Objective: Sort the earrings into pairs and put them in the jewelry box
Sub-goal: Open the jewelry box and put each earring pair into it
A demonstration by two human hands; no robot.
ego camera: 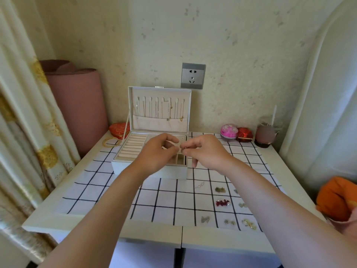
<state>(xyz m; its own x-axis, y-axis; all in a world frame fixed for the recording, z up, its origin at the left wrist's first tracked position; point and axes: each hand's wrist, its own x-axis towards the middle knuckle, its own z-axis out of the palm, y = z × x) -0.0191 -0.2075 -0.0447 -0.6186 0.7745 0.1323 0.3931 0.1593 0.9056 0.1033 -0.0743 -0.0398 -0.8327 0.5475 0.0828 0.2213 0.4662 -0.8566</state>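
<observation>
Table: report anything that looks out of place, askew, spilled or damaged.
Nothing stands out. The jewelry box stands open on the checked cloth, the loose earrings lie in tidy pairs within its squares, and the left hand and right hand pinch one earring above the box.

This is a room in a home, likely a bedroom corner. Faintly flowered wallpaper [231,45] carries a grey wall socket [193,75]. Gold-patterned curtains [21,113] hang beside a rolled pink mat [77,105]. A small white table [54,219] with a checked cloth [108,190] holds an open jewelry box [173,172] and trinket boxes [229,132].
</observation>
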